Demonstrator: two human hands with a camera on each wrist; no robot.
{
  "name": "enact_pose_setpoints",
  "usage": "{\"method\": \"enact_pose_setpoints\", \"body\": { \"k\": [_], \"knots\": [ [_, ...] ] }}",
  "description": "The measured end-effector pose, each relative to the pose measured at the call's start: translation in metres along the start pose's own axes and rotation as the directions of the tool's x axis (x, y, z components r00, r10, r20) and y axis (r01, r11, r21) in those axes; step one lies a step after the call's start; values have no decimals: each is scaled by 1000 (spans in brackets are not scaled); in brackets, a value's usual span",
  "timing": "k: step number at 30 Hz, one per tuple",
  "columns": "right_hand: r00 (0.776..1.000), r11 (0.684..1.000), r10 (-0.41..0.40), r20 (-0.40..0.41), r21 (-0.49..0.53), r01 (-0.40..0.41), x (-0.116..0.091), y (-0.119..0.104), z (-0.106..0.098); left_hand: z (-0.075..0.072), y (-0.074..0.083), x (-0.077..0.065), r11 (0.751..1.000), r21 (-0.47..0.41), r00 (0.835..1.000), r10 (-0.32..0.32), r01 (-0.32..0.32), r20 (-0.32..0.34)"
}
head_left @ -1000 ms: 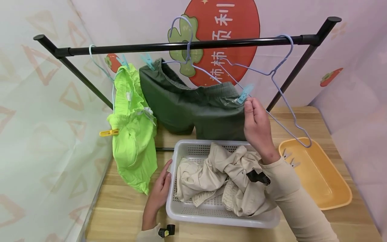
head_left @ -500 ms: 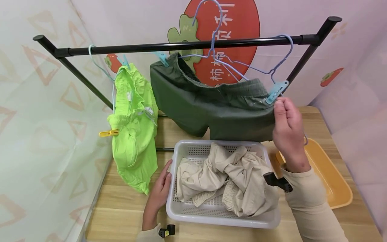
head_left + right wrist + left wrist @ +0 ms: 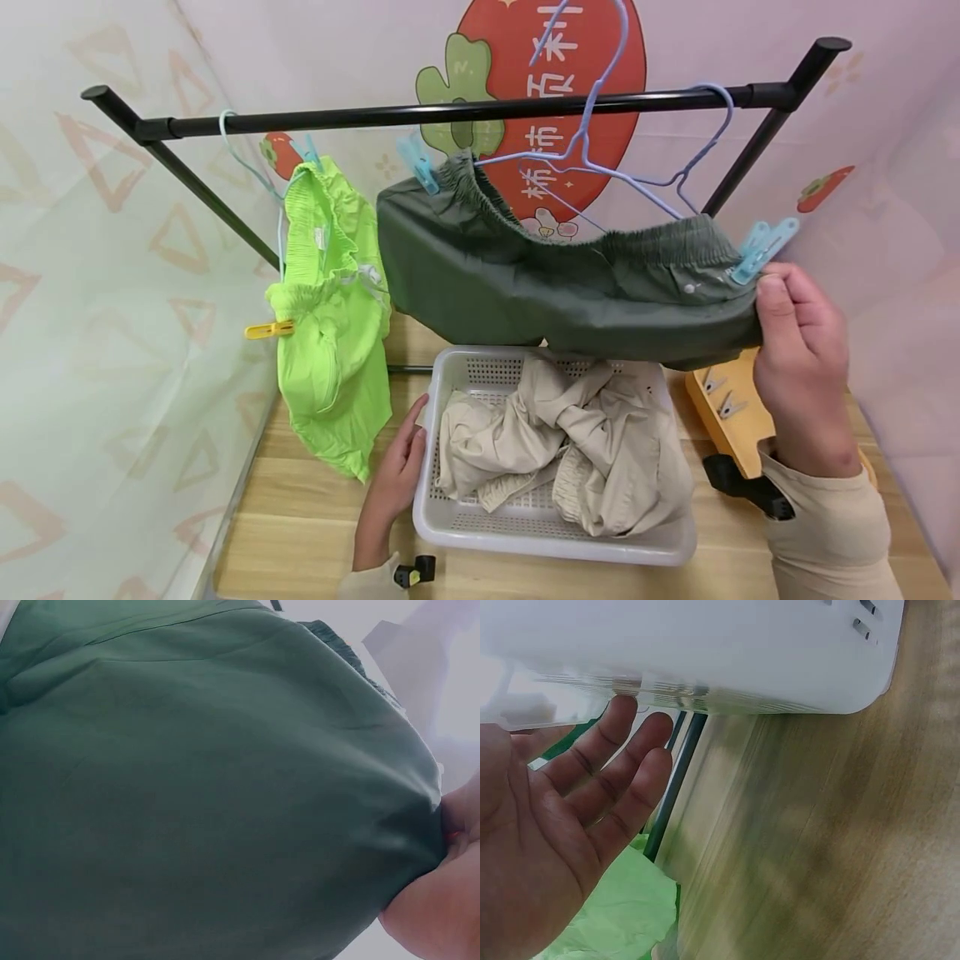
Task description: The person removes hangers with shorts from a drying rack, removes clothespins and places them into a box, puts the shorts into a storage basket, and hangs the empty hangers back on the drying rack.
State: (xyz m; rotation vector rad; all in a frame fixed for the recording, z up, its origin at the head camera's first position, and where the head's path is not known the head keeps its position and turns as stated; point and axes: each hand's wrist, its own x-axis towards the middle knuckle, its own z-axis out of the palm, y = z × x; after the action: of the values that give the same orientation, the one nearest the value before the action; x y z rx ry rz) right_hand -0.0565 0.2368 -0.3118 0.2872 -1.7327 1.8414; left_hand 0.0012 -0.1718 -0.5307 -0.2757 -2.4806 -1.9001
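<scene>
Dark green shorts (image 3: 570, 283) with an elastic waistband hang from a blue hanger (image 3: 587, 125), whose hook rises above the black rail (image 3: 375, 115). Light blue clothespins grip the waistband at its left (image 3: 420, 164) and right (image 3: 761, 250) ends. My right hand (image 3: 806, 358) pinches the shorts' side just below the right clothespin; in the right wrist view the fabric (image 3: 225, 787) pulls into creases toward my fingers. My left hand (image 3: 397, 471) rests along the left wall of a white perforated basket (image 3: 480, 546). Its fingers (image 3: 615, 780) are relaxed against the basket in the left wrist view.
Crumpled beige clothing (image 3: 600, 450) lies in the basket. Neon green shorts (image 3: 322, 333) hang at left with a yellow clothespin (image 3: 270, 330). Another blue hanger (image 3: 708, 146) hangs at the rail's right. A yellow tray (image 3: 738, 417) with grey clips sits partly behind my right arm.
My right hand has moved right and toward me, drawing the dark green shorts and their hanger along with it. The left hand has stayed at the basket.
</scene>
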Motion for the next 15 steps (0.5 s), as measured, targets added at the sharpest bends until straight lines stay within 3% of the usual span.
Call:
{"method": "enact_pose_setpoints", "body": {
  "k": [4, 8, 12, 15],
  "knots": [
    [998, 960, 53, -17, 274, -46, -6, -6, -6, 2, 11, 0, 999, 41, 1000, 9, -8, -14],
    [998, 897, 54, -30, 441, -35, -8, -14, -12, 3, 16, 1, 996, 82, 999, 28, -27, -15],
    [998, 861, 49, -31, 507, -27, -8, -22, -24, 1, 1, 0, 993, 116, 999, 31, -28, -23],
    [999, 879, 51, 10, 473, -50, -10, -24, -35, 0, 1, -2, 992, 127, 999, 22, -19, -26]
  ]
}}
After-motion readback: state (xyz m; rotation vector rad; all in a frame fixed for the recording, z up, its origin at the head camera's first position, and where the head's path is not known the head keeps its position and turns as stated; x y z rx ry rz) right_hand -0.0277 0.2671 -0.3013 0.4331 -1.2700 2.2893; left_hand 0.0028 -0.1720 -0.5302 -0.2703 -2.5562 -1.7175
